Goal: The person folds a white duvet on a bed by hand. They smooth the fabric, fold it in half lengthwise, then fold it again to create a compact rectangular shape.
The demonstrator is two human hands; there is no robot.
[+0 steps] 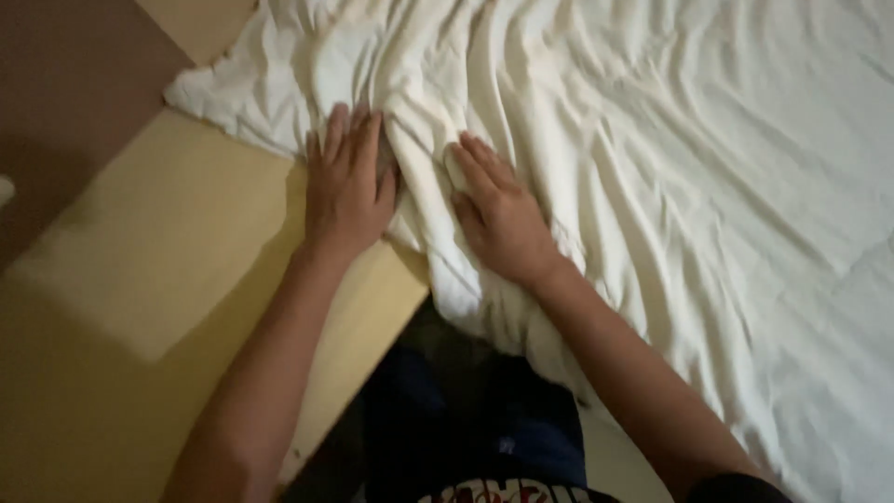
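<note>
Sheet (652, 186): both hands flat, L (346, 182) & R (501, 216).

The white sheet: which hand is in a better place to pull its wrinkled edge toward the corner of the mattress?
Probably the left hand. It lies at the edge of the white sheet, beside the bare yellow mattress. The right hand rests flat, farther in on the folds.

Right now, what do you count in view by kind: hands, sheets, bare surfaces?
Hands: 2, the left hand and the right hand, both flat on the sheet
White sheets: 1, the wrinkled white sheet
Bare yellow surfaces: 1, the yellow surface beside the sheet's edge
Total: 4
</note>
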